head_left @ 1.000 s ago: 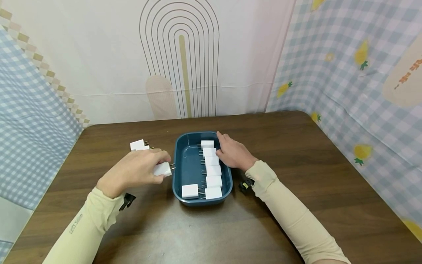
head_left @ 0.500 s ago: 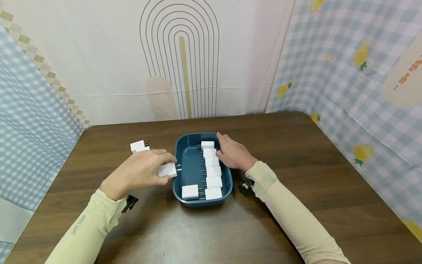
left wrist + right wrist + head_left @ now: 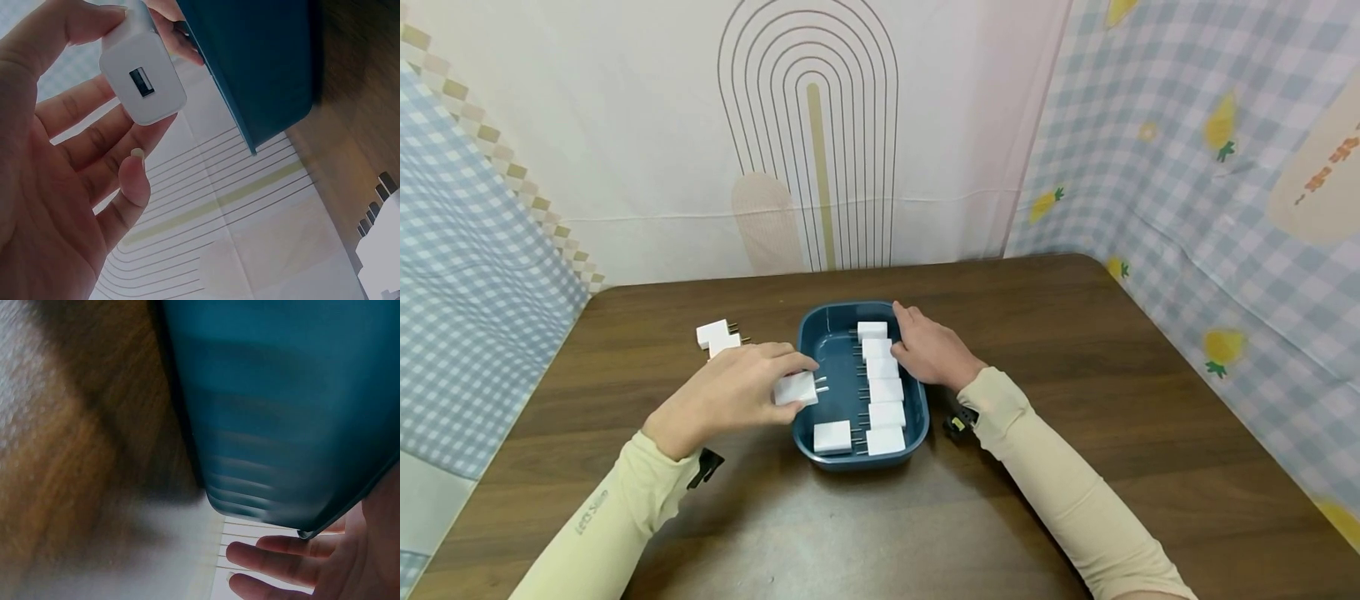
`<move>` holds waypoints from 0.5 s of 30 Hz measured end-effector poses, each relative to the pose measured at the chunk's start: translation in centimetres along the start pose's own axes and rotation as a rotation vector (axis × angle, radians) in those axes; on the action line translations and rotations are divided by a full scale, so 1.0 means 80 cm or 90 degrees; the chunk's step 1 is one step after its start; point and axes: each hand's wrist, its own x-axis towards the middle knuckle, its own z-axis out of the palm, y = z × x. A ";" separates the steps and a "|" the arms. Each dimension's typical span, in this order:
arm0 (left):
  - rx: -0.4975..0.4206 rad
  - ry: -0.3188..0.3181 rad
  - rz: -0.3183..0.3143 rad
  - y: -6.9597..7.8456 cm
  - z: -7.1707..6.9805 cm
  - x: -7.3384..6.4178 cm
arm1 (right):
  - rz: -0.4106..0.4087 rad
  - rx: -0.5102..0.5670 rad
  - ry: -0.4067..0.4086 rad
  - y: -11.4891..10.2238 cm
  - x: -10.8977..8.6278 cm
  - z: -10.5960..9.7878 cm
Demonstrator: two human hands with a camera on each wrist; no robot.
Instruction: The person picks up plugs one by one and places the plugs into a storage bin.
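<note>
My left hand (image 3: 730,392) pinches a white USB charger plug (image 3: 795,389) between thumb and fingers, over the left rim of a dark teal tray (image 3: 833,354). The charger's two prongs point right, into the tray; its USB port faces the camera in the left wrist view. Inside, a row of several white chargers (image 3: 886,389) lines the right side, prongs leftward. One more charger (image 3: 832,436) sits at the near left corner, prongs facing the row. My right hand (image 3: 934,348) rests on the tray's right rim, fingers extended, thumb reaching over the inside.
Two white chargers (image 3: 712,333) lie on the wooden table (image 3: 1015,317) left of the tray, partly hidden behind my left hand. Patterned cloth (image 3: 955,125) hangs behind the table and along both sides.
My left hand has moved right with the charger, from outside the tray to over its left rim. My right hand and the chargers in the tray have stayed put.
</note>
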 end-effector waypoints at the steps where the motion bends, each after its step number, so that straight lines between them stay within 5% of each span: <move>1: -0.001 0.001 0.002 0.001 0.000 0.000 | 0.000 0.000 -0.001 0.000 0.000 0.000; 15: 0.016 0.050 0.058 0.008 0.013 0.006 | 0.000 -0.002 0.001 -0.001 -0.001 0.001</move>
